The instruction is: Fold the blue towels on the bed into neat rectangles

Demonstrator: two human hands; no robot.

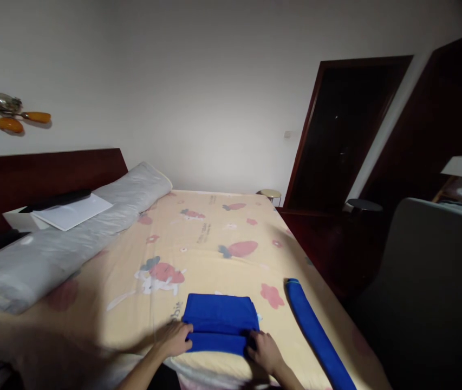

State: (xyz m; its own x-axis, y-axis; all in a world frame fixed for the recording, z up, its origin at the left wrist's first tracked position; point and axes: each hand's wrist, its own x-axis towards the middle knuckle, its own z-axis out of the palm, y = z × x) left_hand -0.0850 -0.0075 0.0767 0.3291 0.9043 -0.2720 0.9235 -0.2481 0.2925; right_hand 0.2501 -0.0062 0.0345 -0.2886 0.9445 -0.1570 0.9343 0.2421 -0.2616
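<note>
A blue cloth (220,314), folded into a flat rectangle, lies on the bed near me, with a folded band along its near side. My left hand (177,340) grips the left end of that band, fingers curled over the edge. At the right end, my right hand (264,351) holds the band between curled fingers and thumb; part of its grip is in shadow. To the right lies a long, narrow strip of blue fabric (316,330), folded or rolled, untouched by either hand.
The bed (214,265) has a yellow sheet with carrot and rabbit prints. A long grey bolster-like bundle (104,216) runs along the headboard (47,168), with a white sheet-like item (72,211) on it. A dark chair back (429,281) stands at the right.
</note>
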